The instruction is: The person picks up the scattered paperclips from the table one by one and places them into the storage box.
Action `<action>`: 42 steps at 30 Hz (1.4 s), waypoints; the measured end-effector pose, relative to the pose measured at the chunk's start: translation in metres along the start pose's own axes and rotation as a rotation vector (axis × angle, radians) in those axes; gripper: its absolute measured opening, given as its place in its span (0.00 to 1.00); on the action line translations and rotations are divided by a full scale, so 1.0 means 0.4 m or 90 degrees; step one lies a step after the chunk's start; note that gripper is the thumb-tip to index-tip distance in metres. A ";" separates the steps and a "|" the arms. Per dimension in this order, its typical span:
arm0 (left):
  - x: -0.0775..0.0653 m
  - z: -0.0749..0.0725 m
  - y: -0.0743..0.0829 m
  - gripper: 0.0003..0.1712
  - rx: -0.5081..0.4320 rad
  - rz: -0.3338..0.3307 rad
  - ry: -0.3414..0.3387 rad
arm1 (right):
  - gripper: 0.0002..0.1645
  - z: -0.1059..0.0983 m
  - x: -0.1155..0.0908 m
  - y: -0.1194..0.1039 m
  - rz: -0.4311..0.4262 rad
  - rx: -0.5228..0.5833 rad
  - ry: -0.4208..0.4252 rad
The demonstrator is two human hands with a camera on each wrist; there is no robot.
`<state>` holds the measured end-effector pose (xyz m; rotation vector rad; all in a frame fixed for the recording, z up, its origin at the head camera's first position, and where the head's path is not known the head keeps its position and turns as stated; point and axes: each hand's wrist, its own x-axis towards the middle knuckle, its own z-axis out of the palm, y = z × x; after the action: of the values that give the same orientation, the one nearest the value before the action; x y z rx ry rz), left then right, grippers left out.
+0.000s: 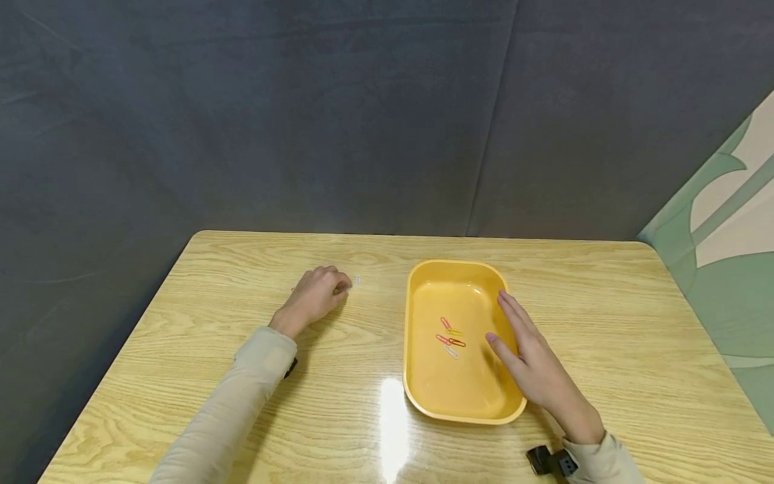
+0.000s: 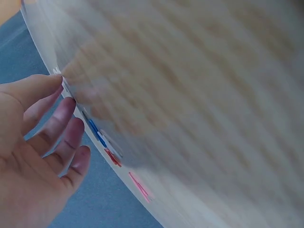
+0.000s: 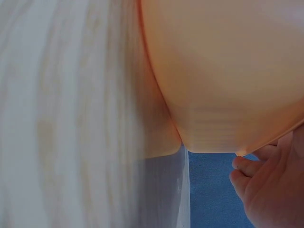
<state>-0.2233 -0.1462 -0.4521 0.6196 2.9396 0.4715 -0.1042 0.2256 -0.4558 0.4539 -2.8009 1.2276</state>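
Observation:
At the back left of the table, my left hand (image 1: 314, 296) reaches down with thumb and fingertips at a pale paper clip (image 2: 66, 85). Whether the fingers pinch this clip or only touch it, I cannot tell. Beside the hand in the left wrist view lie a blue paper clip (image 2: 97, 133), a red paper clip (image 2: 112, 157) and a pink paper clip (image 2: 139, 187). My right hand (image 1: 535, 359) rests at the right rim of a yellow tray (image 1: 465, 421), its fingers straight and the thumb over the inside. Several paper clips (image 1: 451, 342), red, pink, yellow and white, lie in the tray.
A wood-grain table (image 1: 345, 403) carries everything. Just beyond the left fingertips lies another pale paper clip (image 1: 357, 279). Behind the table hangs a dark cloth (image 1: 338, 134), with a green and beige patterned surface (image 1: 740, 296) at the right.

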 end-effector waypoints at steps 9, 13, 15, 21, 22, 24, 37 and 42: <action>0.004 0.001 0.006 0.06 -0.005 -0.037 0.010 | 0.40 -0.003 0.001 -0.003 0.003 -0.004 -0.003; 0.003 0.001 0.011 0.05 0.006 -0.056 0.009 | 0.40 -0.002 0.000 -0.001 0.008 -0.003 -0.008; 0.004 0.001 0.013 0.04 0.006 -0.061 0.006 | 0.40 -0.002 0.001 0.000 0.011 -0.002 -0.011; 0.006 0.004 0.012 0.03 -0.015 -0.074 0.000 | 0.41 -0.003 0.002 0.003 0.015 -0.009 -0.012; 0.006 0.004 0.012 0.03 -0.017 -0.074 -0.001 | 0.41 -0.003 0.001 0.003 0.015 -0.009 -0.012; 0.005 0.005 0.011 0.02 -0.020 -0.072 0.000 | 0.41 -0.003 0.000 0.002 0.012 -0.006 -0.010; 0.005 0.008 0.012 0.04 -0.045 -0.071 -0.019 | 0.41 -0.003 0.002 0.005 0.014 -0.002 -0.012; 0.004 0.006 0.013 0.04 -0.042 -0.058 -0.018 | 0.41 -0.003 0.003 0.007 0.013 0.001 -0.011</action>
<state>-0.2223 -0.1404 -0.4528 0.4787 2.8974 0.5426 -0.1061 0.2279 -0.4568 0.4376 -2.8261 1.2353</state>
